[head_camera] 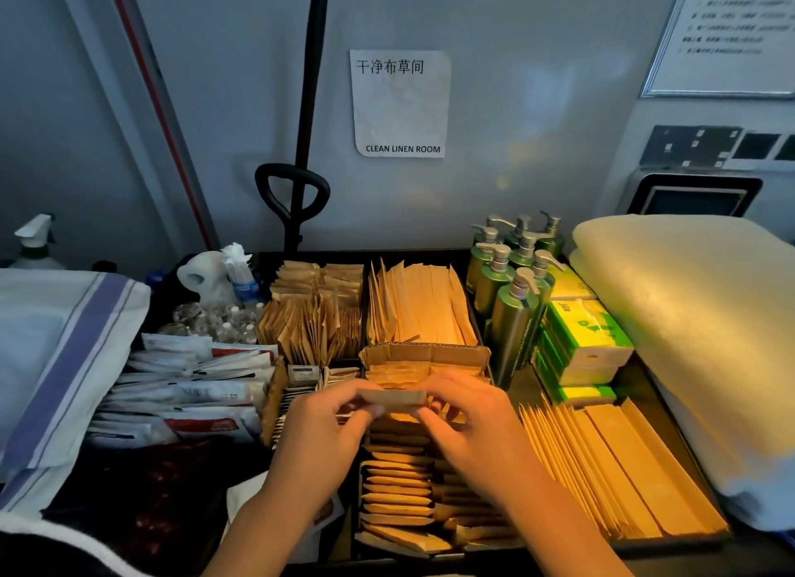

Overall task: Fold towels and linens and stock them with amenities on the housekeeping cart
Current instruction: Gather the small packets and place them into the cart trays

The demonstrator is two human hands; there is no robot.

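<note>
Both hands hold one small brown paper amenity packet (393,397) level above the cart's middle compartment. My left hand (327,426) pinches its left end and my right hand (464,421) pinches its right end. Below them a cardboard-lined bin (423,353) holds several rows of the same flat kraft packets (398,495). Folded cream towels (697,318) are stacked at the cart's right side. A white linen with blue stripes (73,353) lies folded at the left.
Green pump bottles (512,284) and green-and-white tissue packs (585,340) stand right of centre. Long kraft sleeves (619,469) fill the front-right tray, more packets (318,314) the back bins. White sachets (193,387) lie left. A black pole (307,116) leans on the wall.
</note>
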